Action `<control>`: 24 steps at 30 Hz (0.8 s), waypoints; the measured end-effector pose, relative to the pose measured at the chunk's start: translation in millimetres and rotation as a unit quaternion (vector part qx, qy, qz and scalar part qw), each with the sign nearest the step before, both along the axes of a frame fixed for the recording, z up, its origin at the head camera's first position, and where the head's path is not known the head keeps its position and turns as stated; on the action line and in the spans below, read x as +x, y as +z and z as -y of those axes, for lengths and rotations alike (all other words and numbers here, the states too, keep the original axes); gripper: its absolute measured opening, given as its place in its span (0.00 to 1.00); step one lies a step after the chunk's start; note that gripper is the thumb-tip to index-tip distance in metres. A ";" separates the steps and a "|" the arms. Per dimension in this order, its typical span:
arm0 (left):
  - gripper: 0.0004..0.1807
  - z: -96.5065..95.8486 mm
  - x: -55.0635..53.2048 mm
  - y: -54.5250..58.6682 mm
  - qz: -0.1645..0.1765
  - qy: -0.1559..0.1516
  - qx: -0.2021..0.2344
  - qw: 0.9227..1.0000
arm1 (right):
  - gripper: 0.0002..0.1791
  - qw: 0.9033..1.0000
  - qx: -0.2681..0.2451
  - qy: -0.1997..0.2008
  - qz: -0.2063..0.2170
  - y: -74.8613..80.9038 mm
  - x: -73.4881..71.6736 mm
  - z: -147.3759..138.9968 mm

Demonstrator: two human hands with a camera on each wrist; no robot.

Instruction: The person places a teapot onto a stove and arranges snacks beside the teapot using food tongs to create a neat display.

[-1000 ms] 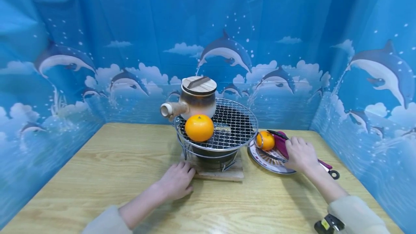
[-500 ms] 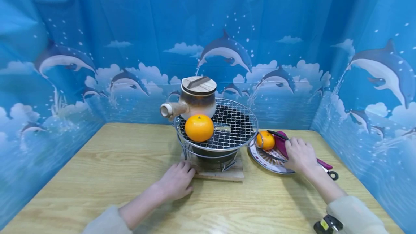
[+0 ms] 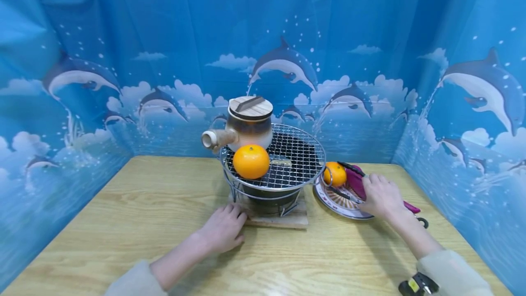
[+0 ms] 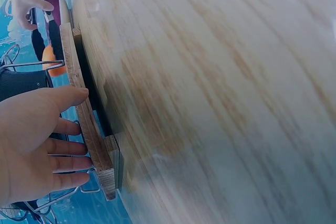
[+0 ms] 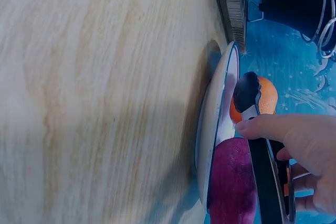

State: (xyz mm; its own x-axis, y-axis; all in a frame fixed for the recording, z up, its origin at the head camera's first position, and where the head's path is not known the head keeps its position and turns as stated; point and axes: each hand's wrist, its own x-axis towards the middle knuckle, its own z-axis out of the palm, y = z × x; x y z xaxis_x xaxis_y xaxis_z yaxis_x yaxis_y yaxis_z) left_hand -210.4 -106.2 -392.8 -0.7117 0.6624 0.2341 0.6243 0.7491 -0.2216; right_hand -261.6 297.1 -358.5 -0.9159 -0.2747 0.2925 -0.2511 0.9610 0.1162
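In the head view my right hand [image 3: 382, 195] grips black-and-steel tongs [image 5: 265, 177], thumb along one arm and fingers round the other. The tong tips straddle an orange [image 3: 335, 174] over the patterned plate [image 3: 349, 214]. A long purple thing like a sweet potato [image 5: 233, 182] lies on that plate, partly behind the hand. My left hand [image 3: 223, 227] rests at the front left corner of the wooden board [image 4: 86, 119], its fingers extended against the edge. On that board stands a round grill [image 3: 296, 159] bearing another orange [image 3: 251, 162] and a lidded clay pot [image 3: 250, 124].
The pot's side handle [image 3: 219, 139] juts left past the grill rim. A wire loop [image 3: 327, 176] on the grill's right side reaches close to the plate. Dolphin-printed curtains [image 3: 197, 58] enclose the wooden table [image 3: 164, 186] at the back and sides.
My right hand has shifted very slightly, and the orange between the tongs sits a little higher in the head view. The left hand stays where it was.
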 end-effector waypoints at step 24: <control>0.21 1.2 1.1 0.9 -0.013 -0.004 0.001 1.000 | 0.34 1.000 -0.019 -0.009 -0.017 23.1 16.0 -17.1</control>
